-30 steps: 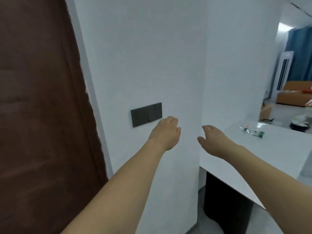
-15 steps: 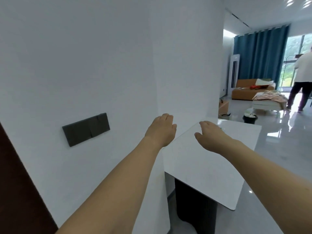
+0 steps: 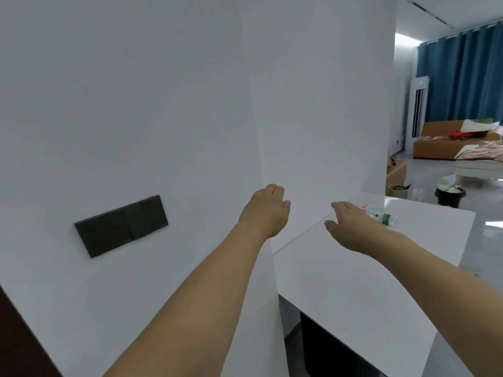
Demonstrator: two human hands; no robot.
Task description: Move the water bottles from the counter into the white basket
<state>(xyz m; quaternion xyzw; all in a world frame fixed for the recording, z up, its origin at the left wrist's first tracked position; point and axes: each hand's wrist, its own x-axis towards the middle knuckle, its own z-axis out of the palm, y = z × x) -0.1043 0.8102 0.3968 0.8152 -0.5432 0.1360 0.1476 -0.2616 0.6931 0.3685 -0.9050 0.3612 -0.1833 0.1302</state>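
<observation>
One water bottle (image 3: pixel 379 215) lay on its side on the counter (image 3: pixel 353 281) just beyond our spread, empty hands, left (image 3: pixel 268 210) and right (image 3: pixel 351 227); we judged a glancing reach might roll it off.

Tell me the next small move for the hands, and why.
Probably reach the right hand forward to the water bottle lying on the white counter just beyond it. Both hands are empty, the left hand is nearer the wall, and no basket shows.
</observation>
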